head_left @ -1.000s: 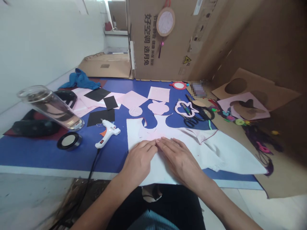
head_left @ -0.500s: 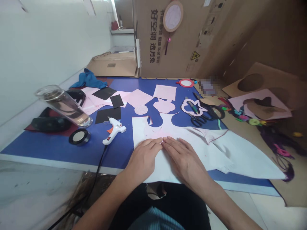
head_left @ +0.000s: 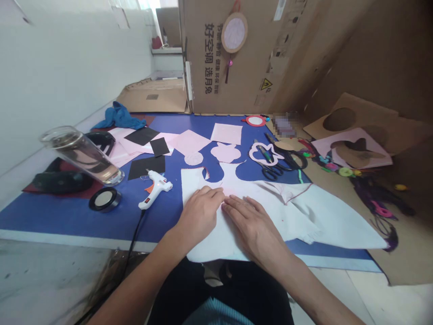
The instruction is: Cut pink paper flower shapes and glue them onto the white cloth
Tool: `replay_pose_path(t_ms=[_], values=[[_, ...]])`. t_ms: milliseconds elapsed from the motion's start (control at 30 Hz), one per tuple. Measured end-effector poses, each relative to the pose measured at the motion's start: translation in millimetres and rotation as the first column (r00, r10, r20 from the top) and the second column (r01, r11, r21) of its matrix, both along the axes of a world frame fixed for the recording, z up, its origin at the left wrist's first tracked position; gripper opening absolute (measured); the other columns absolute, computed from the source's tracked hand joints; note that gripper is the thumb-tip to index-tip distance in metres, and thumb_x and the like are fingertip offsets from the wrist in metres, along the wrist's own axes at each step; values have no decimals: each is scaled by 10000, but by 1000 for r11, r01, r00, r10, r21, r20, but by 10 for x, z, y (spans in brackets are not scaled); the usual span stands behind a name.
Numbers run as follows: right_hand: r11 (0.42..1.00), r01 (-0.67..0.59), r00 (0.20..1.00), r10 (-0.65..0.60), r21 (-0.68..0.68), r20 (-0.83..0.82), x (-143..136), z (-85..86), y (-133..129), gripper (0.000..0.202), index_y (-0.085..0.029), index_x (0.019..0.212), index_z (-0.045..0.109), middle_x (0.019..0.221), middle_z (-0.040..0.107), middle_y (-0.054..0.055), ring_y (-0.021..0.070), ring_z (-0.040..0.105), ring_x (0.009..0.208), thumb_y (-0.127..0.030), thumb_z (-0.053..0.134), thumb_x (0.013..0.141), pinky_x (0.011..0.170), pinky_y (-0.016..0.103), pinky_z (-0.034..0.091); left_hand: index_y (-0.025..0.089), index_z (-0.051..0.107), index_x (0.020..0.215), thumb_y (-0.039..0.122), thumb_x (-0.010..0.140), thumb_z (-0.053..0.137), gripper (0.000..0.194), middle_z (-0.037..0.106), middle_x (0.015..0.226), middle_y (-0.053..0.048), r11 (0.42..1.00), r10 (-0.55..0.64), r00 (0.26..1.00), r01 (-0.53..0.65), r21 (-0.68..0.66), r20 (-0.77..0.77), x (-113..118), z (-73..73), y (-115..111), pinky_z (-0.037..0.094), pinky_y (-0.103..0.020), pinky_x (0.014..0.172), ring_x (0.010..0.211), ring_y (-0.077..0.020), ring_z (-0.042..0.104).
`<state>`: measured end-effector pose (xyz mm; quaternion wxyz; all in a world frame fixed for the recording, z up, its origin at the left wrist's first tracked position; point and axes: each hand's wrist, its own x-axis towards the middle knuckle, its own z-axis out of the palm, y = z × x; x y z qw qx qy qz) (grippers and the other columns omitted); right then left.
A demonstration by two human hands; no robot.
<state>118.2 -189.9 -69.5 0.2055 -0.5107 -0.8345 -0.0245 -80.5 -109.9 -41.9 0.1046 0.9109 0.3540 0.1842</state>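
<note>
A white cloth [head_left: 297,216] with cut curved edges spreads over the front of the table, pinkish between and ahead of my fingers. On its left part rests my left hand [head_left: 201,210], fingers bent and pressed together. What lies under those fingertips is hidden. My right hand [head_left: 252,223] lies flat on the cloth with fingers stretched out, tips meeting the left fingertips. Beyond the hands are a pink scalloped paper cutout [head_left: 226,152] and a pale round piece [head_left: 193,158]. A white glue gun [head_left: 155,189] lies left of the cloth.
A glass of liquid [head_left: 84,155] and a roll of tape [head_left: 104,199] stand at left. Black paper [head_left: 147,167] and pink paper [head_left: 191,141] lie behind. Scissors [head_left: 270,171] and a pink flower outline [head_left: 265,154] sit at right, before a cardboard box [head_left: 243,97].
The view has shifted slightly. My left fingers are bent more than before, while the right hand stays flat on the cloth. The cloth lies much as it did.
</note>
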Motion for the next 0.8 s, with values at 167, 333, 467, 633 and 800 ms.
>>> replay_pose_path(t_ms=[167, 333, 467, 633, 800], values=[[1000, -1, 1000, 1, -16, 7, -3, 12, 7, 574, -122, 1458, 673, 1554, 684, 178, 311, 631, 1471, 47, 480, 945, 1215, 583, 480, 179, 729, 1110, -99, 904, 427, 459, 789, 1297, -113, 1000, -13, 999, 13, 3, -33, 30, -6, 102, 628, -463, 948, 1097, -279, 695], [1000, 4, 1000, -4, -23, 18, -3, 19, 15, 604, -136, 1455, 679, 1566, 674, 177, 299, 627, 1476, 62, 474, 923, 1225, 566, 471, 184, 728, 1101, -97, 906, 445, 444, 774, 1349, -100, 1000, -13, 998, 12, -20, -55, 45, -8, 159, 621, -438, 949, 1104, -262, 691], [999, 15, 1000, -15, -37, 13, -22, 46, 20, 599, -131, 1430, 689, 1560, 679, 180, 294, 626, 1477, 69, 469, 910, 1226, 560, 470, 183, 731, 1129, -107, 885, 422, 489, 778, 1347, -102, 999, -20, 999, 18, -42, -44, 39, -10, 196, 622, -462, 978, 1145, -269, 694], [999, 20, 1000, -19, -34, 13, -39, 67, 20, 587, -113, 1421, 687, 1555, 682, 186, 303, 643, 1458, 69, 456, 913, 1224, 570, 473, 178, 711, 1043, -144, 814, 416, 493, 752, 1432, -114, 999, -47, 998, 47, -10, -36, 39, -37, 243, 608, -484, 1042, 1232, -277, 695], [999, 11, 1000, -11, -49, 7, -33, 98, 6, 558, -109, 1420, 684, 1552, 683, 192, 315, 637, 1464, 59, 467, 934, 1226, 586, 475, 194, 675, 1011, -135, 786, 405, 481, 748, 1444, -104, 998, -56, 998, 56, -21, -9, 27, 8, 265, 630, -496, 1012, 1190, -272, 713]])
